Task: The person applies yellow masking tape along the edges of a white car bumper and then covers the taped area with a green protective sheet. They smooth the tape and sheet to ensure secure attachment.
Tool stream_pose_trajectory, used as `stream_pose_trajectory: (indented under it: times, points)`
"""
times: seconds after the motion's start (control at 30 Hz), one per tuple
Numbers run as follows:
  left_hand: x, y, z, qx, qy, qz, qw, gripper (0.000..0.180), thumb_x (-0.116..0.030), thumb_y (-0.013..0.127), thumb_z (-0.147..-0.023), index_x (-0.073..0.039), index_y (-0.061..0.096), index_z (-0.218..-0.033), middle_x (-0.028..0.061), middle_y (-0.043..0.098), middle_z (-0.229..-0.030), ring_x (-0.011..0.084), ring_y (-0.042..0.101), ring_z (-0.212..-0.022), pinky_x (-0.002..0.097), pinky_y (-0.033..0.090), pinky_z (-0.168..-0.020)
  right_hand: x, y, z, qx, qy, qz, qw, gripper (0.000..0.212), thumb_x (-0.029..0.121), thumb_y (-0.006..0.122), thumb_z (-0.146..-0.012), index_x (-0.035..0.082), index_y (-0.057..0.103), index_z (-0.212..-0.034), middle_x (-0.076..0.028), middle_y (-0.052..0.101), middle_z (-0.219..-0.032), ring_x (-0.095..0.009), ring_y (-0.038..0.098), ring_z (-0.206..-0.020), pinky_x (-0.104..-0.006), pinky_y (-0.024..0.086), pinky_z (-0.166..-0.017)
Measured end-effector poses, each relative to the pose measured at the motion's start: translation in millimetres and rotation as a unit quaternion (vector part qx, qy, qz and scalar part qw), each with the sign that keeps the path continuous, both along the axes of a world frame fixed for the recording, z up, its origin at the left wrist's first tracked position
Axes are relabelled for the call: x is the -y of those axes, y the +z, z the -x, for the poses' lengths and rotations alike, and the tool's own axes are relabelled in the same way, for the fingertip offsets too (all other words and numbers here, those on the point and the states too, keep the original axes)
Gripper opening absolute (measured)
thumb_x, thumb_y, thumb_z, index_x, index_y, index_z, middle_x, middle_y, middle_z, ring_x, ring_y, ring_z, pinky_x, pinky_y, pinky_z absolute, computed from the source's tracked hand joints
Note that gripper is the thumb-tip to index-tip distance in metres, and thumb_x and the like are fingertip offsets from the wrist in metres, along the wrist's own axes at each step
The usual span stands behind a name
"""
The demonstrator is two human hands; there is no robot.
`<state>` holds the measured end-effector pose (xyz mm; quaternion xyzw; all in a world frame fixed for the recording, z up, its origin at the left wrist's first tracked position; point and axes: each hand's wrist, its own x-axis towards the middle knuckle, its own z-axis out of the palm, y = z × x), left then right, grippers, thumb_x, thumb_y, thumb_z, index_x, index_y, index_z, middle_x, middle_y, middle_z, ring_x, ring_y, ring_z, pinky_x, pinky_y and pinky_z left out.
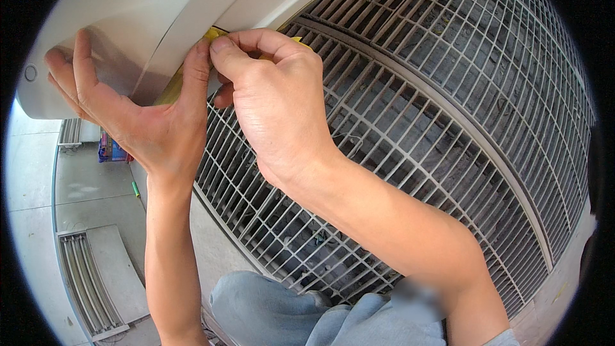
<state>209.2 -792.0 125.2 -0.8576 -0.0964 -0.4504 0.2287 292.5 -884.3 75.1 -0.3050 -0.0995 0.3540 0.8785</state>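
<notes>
A glossy off-white panel (147, 0), like the lower part of a car body, fills the upper left. Yellow masking tape (169, 93) runs along its lower edge, partly hidden behind my hands. My left hand (144, 106) is spread, fingers stretched toward the panel's face and thumb tip at the tape. Close beside that thumb, my right hand (275, 90) pinches the tape between thumb and forefinger. A bit of yellow shows above the pinch, and another behind the right knuckles.
Metal floor grating (410, 122) spreads below and to the right, with a dark pit beneath. At lower left a tube light fixture (93, 282) is set along the wall. A colourful package (114, 148) and a small green stick (136, 189) lie past my left wrist. My clothed knee (262, 307) is at the bottom.
</notes>
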Motion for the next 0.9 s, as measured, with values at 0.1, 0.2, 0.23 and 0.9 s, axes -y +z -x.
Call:
stream_pose_trajectory:
  times: [0.1,0.2,0.23,0.9]
  points:
    - [-2,-1,0,0.005,-0.007,-0.001,1.0,0.109,-0.031,0.1,-0.073,-0.005,0.036,-0.158,0.0279,0.021,-0.168,0.0425,0.018,-0.159,0.0556,0.02,-0.127,0,1,0,-0.017,0.009,0.0,1.0,0.022,0.015,0.071,-0.098,-0.006,0.074,-0.101,-0.006,0.068,-0.084,-0.013,0.059,-0.066,-0.0273,0.05,-0.063]
    - [-6,0,-2,0.016,-0.034,-0.021,0.999,0.107,-0.029,0.101,-0.071,-0.005,0.04,-0.155,0.0256,0.026,-0.165,0.0404,0.023,-0.157,0.0528,0.025,-0.125,0,2,-1,-0.027,0.011,-0.002,1.0,0.022,0.016,0.072,-0.098,-0.006,0.074,-0.102,-0.006,0.068,-0.083,-0.013,0.059,-0.066,-0.027,0.05,-0.062]
    - [-7,0,-3,0.022,-0.044,-0.033,0.998,0.106,-0.029,0.101,-0.07,-0.005,0.042,-0.154,0.0246,0.028,-0.164,0.0397,0.025,-0.156,0.0518,0.027,-0.125,0,3,-1,-0.027,0.007,-0.001,1.0,0.023,0.016,0.072,-0.098,-0.007,0.074,-0.102,-0.006,0.068,-0.083,-0.013,0.059,-0.066,-0.0271,0.05,-0.062]
    - [19,-33,26,0.05,-0.041,0.077,0.995,0.082,-0.016,0.088,-0.077,-0.003,0.048,-0.148,0.0279,0.033,-0.164,0.0439,0.023,-0.156,0.0571,0.02,-0.126,2,5,-2,0.083,-0.065,0.084,0.991,0.029,0.02,0.079,-0.096,-0.009,0.078,-0.099,-0.003,0.066,-0.072,-0.008,0.052,-0.058,-0.0254,0.045,-0.054]
